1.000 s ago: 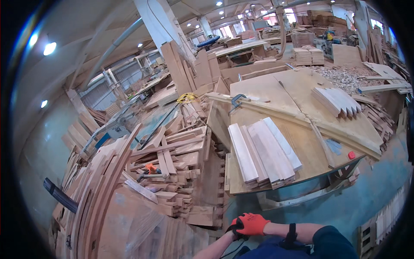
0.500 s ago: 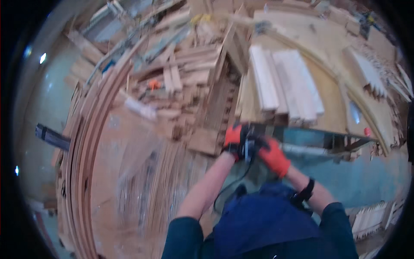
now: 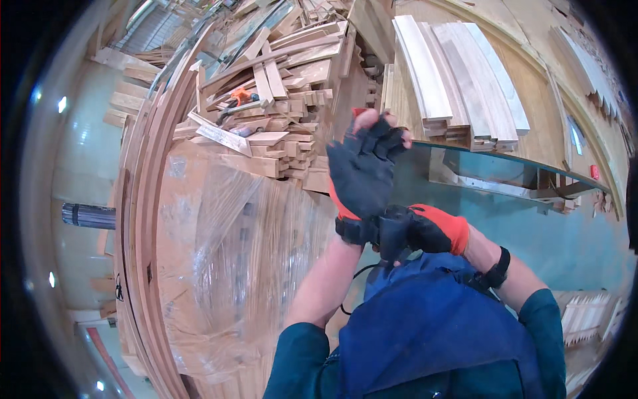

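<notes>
My left hand (image 3: 364, 169) is raised with its black palm showing, in a red and black glove with bare fingertips. Its fingers are loosely bent and apart, with nothing in them. Around my left wrist runs a black wrist strap (image 3: 351, 229) with a dark block-like piece on its inner side. My right hand (image 3: 435, 229), in a matching glove, is closed on that strap; its fingertips are partly hidden. A thin black cable (image 3: 352, 287) hangs below the wrists. On my right wrist sits another black band (image 3: 498, 267).
Plastic-wrapped boards (image 3: 226, 246) lie at left beside long curved wooden strips (image 3: 136, 219). Beyond are stacked wood offcuts (image 3: 292, 143) and an orange-handled tool (image 3: 240, 97). Pale planks (image 3: 465, 86) rest on a wooden panel at the far right.
My left hand has turned palm up and its fingers have loosened. Both hands have come nearer to my body, and my right hand has moved to the left wrist. The view has shifted.
</notes>
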Tool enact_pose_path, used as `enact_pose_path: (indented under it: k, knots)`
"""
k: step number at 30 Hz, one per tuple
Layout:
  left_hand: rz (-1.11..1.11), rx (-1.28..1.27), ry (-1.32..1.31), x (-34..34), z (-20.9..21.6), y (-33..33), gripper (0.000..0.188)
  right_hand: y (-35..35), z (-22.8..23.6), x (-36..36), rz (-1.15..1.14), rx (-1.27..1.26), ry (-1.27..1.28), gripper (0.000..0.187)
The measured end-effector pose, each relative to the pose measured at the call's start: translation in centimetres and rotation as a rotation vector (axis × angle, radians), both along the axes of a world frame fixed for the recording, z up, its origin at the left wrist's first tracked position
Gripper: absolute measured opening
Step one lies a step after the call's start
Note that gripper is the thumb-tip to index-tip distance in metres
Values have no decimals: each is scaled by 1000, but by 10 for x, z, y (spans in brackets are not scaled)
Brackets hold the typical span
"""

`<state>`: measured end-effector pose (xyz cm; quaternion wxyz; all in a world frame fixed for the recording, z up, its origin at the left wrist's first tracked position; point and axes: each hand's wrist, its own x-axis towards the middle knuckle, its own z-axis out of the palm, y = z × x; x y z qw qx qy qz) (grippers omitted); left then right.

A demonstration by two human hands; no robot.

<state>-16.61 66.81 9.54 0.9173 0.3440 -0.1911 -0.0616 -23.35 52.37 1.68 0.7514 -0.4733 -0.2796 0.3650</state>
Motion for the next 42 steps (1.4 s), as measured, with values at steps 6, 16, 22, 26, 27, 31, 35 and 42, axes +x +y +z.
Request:
enact_pose_path:
  k: [6, 16, 22, 26, 27, 31, 35, 42]
  knots:
    - [57, 593, -465, -34, 13, -4, 78, -12, 25, -2, -63, 74, -171, 37]
    - [6, 1084, -1395, -81, 42, -61, 40, -88, 46, -41, -204, 193, 408, 48]
    - [-104, 1042, -1525, -108, 50, -85, 33, -53, 6, 4, 261, 84, 49, 42]
    - [-222, 999, -1727, -120, 35, -87, 31, -42, 30, 14, 355, 144, -18, 33]
    - [-245, 1018, -1684, -121, 34, -88, 30, -43, 38, 13, 332, 179, -6, 31]
    - [-484, 990, -1308, -124, 35, -94, 30, -49, 44, 14, 360, 261, -58, 27]
    - [-530, 982, -979, -133, 23, -88, 36, -55, 60, 17, 410, 292, -241, 35]
    - [-618, 938, -759, -126, -4, -80, 40, -61, 80, 25, 316, -46, -526, 52]
